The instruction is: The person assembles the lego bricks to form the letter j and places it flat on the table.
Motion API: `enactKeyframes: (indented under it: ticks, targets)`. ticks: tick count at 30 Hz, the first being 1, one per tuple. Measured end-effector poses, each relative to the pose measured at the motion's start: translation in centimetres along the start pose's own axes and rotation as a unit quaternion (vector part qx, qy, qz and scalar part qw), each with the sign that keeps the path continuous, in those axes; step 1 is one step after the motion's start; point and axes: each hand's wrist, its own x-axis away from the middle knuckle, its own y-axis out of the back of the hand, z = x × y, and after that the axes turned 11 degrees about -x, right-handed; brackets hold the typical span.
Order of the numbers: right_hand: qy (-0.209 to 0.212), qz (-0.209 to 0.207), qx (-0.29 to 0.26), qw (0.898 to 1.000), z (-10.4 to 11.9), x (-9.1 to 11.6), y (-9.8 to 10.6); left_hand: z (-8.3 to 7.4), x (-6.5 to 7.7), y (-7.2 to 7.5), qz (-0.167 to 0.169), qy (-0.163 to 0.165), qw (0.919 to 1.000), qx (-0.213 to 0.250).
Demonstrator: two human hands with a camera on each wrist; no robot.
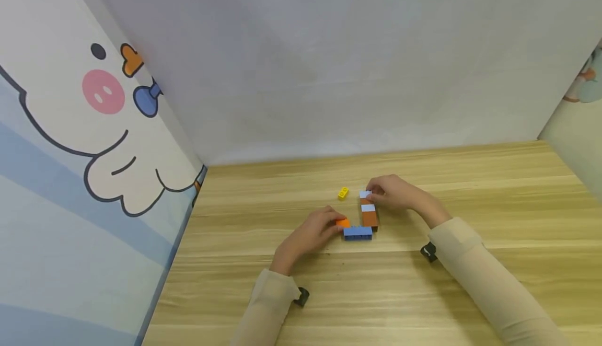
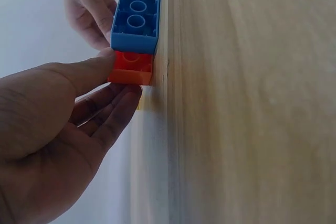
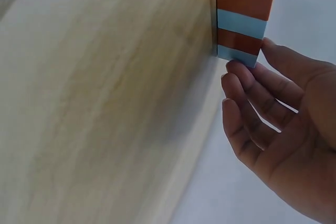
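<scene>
My left hand [image 1: 316, 229] pinches an orange toy brick [image 2: 131, 72] between thumb and fingertips. The brick lies against a blue brick [image 1: 357, 233], whose hollow underside with round tubes [image 2: 137, 6] faces the left wrist camera. Behind the blue brick's right part, a row of joined brown and light blue bricks [image 1: 369, 215] runs away from me. My right hand [image 1: 394, 192] holds the far end of that row, with the thumb on its side and fingertips at the light blue end brick [image 3: 237, 56]. The other fingers are loosely bent.
A small yellow brick [image 1: 343, 193] lies on the wooden table [image 1: 263, 189], left of the row's far end. A pale curtain [image 1: 348, 74] hangs behind the table. To the left stands a panel [image 1: 61, 189] with a cartoon print.
</scene>
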Motion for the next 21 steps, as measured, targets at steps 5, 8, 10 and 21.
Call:
enactKeyframes:
  ticks: [5,8,10,21]
  targets:
    - [0.003,-0.017,0.023,1.0,0.3,-0.4,-0.1,0.2,0.0,0.2,0.004,0.001,1.0,0.001]
    - [0.004,-0.036,0.046,0.998,0.9,-1.0,-0.3,0.2,0.1,0.3,0.007,0.0,1.0,0.005]
    - [0.01,-0.045,0.057,0.997,1.4,-1.6,-0.5,0.2,0.2,0.5,0.009,0.002,0.9999,0.006]
    - [0.027,-0.017,0.111,0.993,3.5,-4.8,-1.5,-0.3,0.2,0.9,0.027,-0.005,0.9996,0.01]
